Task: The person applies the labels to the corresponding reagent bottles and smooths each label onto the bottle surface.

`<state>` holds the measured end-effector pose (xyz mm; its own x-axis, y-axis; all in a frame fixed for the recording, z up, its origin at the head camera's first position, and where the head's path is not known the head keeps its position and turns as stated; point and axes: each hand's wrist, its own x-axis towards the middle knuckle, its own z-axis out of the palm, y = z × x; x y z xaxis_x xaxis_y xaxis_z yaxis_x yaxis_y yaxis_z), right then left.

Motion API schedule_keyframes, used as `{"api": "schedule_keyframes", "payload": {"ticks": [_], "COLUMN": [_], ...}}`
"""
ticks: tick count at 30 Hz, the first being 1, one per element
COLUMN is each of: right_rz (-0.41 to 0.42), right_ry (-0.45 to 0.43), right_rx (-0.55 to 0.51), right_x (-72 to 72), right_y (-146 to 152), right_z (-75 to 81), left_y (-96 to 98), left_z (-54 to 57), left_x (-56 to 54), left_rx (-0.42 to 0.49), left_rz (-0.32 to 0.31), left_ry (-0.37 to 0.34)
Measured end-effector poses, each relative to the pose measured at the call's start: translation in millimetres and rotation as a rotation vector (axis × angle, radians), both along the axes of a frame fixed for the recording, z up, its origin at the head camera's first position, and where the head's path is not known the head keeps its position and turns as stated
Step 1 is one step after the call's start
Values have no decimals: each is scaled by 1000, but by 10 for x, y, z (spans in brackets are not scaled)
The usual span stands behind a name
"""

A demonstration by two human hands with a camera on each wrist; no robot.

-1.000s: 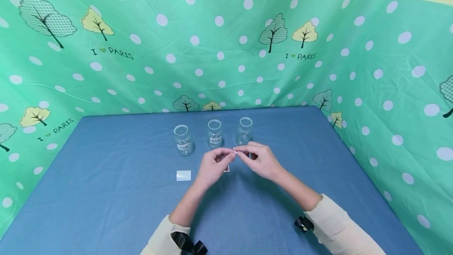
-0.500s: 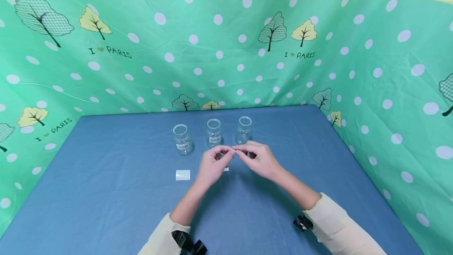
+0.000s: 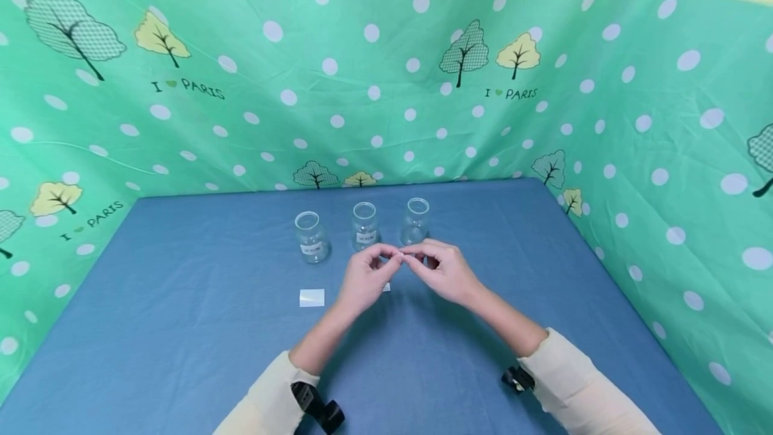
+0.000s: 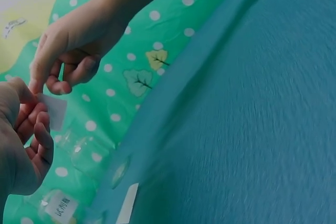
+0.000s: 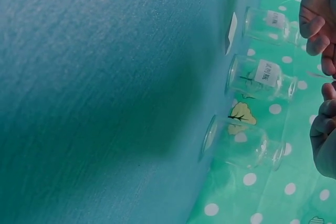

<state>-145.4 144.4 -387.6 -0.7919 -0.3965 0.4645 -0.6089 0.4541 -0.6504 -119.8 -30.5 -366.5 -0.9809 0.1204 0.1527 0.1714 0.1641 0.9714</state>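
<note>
Both hands meet in front of the jars, above the table. My left hand (image 3: 365, 278) pinches a small white sticker label (image 4: 54, 112) between thumb and index finger. The thumb and index finger of my right hand (image 3: 445, 272) pinch the same label at its corner, tip to tip with the left. In the head view the fingers hide nearly all of the label. Behind them stand three open glass jars: the left jar (image 3: 312, 238) and the middle jar (image 3: 365, 227) bear printed white labels. On the right jar (image 3: 415, 221) I see no label.
A white paper piece (image 3: 312, 298) lies on the blue tablecloth (image 3: 199, 327), left of my left hand. Another white piece (image 3: 386, 287) lies partly hidden behind that hand. A green dotted curtain (image 3: 374, 72) closes off the back and sides.
My left forearm and cuff have swung slightly outward to the left, and the left fingers have risen a little. The right hand stays almost in place. The jars have not moved.
</note>
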Motion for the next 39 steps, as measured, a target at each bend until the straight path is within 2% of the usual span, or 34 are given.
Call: {"api": "schedule_keyframes", "payload": {"ticks": [9,16,21,25,29,35,39], "right_rz": [-35,-68,-92,-95,-82,-77,-65], "right_ry": [-96,-74,-6,60,102,117,132], "right_rx": [-69,-55,-50,-45,-47,-32,-14], "right_x": [11,146,60,-5,-20,-31,-44], "right_y": [8,-54,-33,-11,-1,15,22], "right_z": [12,245,85,-32,-54,-59,-60], "left_y": [-30,-70,-80,-75,-75,-68,-45], "left_z": [5,-87,-138,-134,-106,-78,-157], "left_x": [-49,-97,-115,-122,-120,-119,-181], "left_rx": [-13,41,76,74,53,31,43], "left_rz": [-72,-124,-147,-139,-121,-103,-79], "left_ry": [-6,-51,-90,-110,-117,-125,-158]}}
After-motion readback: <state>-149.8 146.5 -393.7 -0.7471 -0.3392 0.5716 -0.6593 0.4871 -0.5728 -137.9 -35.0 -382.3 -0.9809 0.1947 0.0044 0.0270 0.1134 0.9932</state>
